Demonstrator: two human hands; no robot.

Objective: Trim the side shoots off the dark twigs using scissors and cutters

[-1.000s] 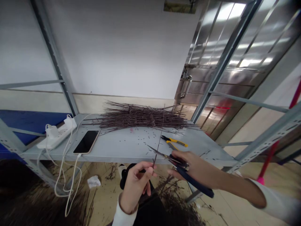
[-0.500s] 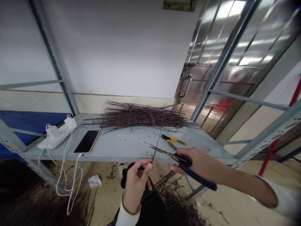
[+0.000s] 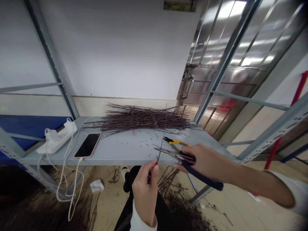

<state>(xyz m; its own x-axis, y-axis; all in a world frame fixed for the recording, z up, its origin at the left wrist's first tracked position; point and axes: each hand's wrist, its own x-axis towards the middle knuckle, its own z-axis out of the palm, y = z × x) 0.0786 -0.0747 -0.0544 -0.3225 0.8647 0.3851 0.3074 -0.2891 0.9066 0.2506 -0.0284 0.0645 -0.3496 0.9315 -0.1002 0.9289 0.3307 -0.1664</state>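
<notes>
My left hand (image 3: 145,194) pinches the lower end of a long thin twig (image 3: 163,139), which rises nearly upright past the shelf edge. My right hand (image 3: 204,162) grips long scissors (image 3: 172,153) with dark blue handles. Their slightly parted steel blades reach left to the twig, near its pinched end. A large pile of thin brown twigs (image 3: 144,118) lies across the back of the grey metal shelf (image 3: 125,149). Short cut bits are scattered in front of it.
Yellow-handled pliers (image 3: 176,143) lie just beyond my right hand. At left are a phone (image 3: 88,145) on a white cable and a power strip (image 3: 56,140). Twig heaps (image 3: 185,208) and a white tissue (image 3: 97,185) lie on the floor. Steel uprights frame the shelf.
My right hand and the scissors have risen slightly, with the blades turned flatter. My left hand has shifted a little to the right. The view has tilted slightly.
</notes>
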